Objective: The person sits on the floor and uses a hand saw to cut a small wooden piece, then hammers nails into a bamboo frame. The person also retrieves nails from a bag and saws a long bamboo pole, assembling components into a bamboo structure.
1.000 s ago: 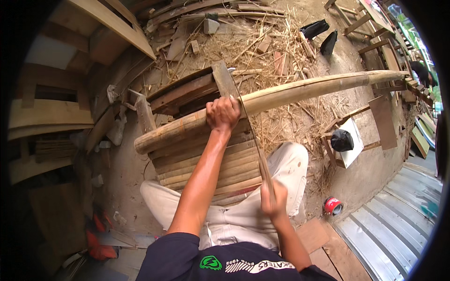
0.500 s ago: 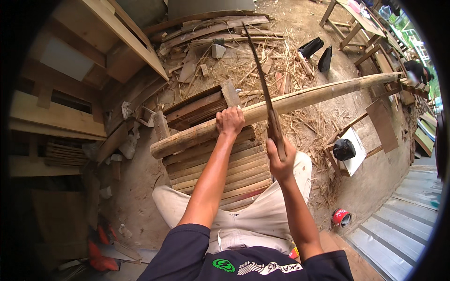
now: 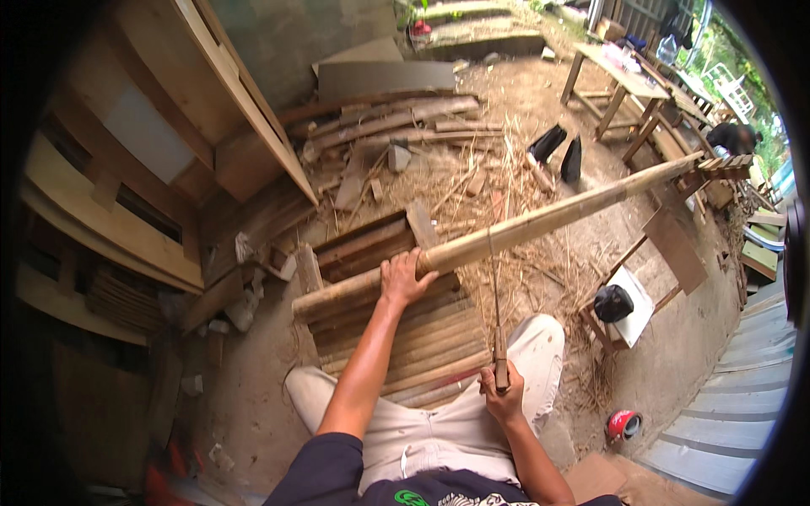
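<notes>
A long bamboo pole [image 3: 548, 221] runs from near my left knee up to the far right, lying across a low slatted stand [image 3: 422, 341] in front of me. My left hand [image 3: 403, 278] grips the pole near its close end, fingers over the top and thumb spread along it. In my right hand [image 3: 504, 392], closed around a wooden handle, is a handsaw [image 3: 496, 312]. Its narrow blade appears edge-on, so the teeth do not show. The blade's far end meets the pole to the right of my left hand, while the handle is down by my right knee.
Wood scraps [image 3: 396, 126] and straw-like shavings [image 3: 515, 177] litter the ground ahead. A wooden cabinet frame [image 3: 253, 101] rises on the left. To the right are a white-topped stool [image 3: 641, 316] bearing a black bundle, a red can [image 3: 623, 424] and corrugated sheeting [image 3: 717, 430]. A table [image 3: 620, 72] stands farther back.
My right hand has drawn the handsaw back toward my body, from the handle near the pole to the blade's far end there. My left hand still holds the pole; the view has tilted up.
</notes>
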Demonstrator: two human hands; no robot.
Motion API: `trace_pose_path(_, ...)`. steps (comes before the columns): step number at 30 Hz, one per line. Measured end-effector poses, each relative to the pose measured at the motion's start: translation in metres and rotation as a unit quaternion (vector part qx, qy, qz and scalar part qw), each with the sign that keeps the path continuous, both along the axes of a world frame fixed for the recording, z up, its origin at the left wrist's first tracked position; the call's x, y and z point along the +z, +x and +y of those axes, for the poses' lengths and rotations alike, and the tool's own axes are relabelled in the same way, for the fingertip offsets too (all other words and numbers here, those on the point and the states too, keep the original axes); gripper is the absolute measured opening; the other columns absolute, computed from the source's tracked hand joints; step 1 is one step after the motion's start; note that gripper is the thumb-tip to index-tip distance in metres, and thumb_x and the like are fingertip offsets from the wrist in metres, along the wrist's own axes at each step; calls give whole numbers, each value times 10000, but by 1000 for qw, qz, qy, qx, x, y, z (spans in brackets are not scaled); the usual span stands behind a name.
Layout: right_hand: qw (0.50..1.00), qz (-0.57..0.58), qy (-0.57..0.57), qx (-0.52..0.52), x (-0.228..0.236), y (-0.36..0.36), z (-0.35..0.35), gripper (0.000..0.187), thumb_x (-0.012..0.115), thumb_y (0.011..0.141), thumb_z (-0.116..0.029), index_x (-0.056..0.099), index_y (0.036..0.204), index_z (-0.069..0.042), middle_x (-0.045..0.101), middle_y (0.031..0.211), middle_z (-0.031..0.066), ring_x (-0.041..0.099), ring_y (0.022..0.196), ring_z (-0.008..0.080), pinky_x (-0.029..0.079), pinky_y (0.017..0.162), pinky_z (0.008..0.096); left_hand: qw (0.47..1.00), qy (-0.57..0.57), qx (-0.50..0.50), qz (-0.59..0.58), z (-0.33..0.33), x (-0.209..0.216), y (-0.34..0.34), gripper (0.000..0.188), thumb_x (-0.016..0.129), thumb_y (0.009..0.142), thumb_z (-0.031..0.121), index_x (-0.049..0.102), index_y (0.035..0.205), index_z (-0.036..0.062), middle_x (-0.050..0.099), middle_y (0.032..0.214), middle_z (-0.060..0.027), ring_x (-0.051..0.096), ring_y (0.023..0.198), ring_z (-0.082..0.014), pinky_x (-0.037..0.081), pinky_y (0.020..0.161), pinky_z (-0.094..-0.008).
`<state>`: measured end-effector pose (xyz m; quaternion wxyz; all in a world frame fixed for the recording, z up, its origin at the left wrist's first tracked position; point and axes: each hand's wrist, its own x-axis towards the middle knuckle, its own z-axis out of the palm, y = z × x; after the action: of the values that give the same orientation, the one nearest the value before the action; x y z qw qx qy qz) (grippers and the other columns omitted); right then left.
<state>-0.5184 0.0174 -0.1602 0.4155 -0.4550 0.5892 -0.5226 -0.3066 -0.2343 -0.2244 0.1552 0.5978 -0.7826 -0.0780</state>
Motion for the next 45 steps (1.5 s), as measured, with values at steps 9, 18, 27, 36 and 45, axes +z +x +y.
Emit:
trace_pose_path(9,994,106,-18,-2,26,4,-36,338,641,945,-277,547,742,-23,469,554,34,440,529,105,371,493,310,995,87,34,-46,6,11,-10,1001,607,763,731,385,1441,29,489,1390,-148,412,1322,-277,269,1071,-464)
trace_pose_path(18,996,83,-21,-5,0,9,-40,291,652,914,-233,549,757,-12,474,558,55,461,520,133,381,493,323,979,189,64,-31,-13,25,-18,978,472,787,821,459,1336,12,547,1311,-208,500,1245,-367,231,1042,-715)
trace_pose_path(27,997,57,-2,59,-4,16,-93,246,673,878,-165,540,719,-32,484,517,57,459,447,123,373,443,306,973,162,167,1,-44,15,-37,675,397,929,583,719,879,-8,689,879,-277,672,864,-437,437,854,-530)
trace_pose_path(36,989,97,82,80,74,3,-63,88,612,809,-52,581,732,-25,499,522,87,528,424,186,405,432,341,956,233,176,14,-63,27,-35,568,436,899,460,713,795,-23,669,778,-286,671,770,-424,458,816,-449)
trace_pose_path(45,980,68,166,86,31,11,-119,64,627,802,-56,650,832,-5,571,578,132,563,455,264,439,461,361,941,281,186,11,-71,34,-36,505,448,898,432,730,854,16,666,817,-282,654,826,-456,488,824,-500)
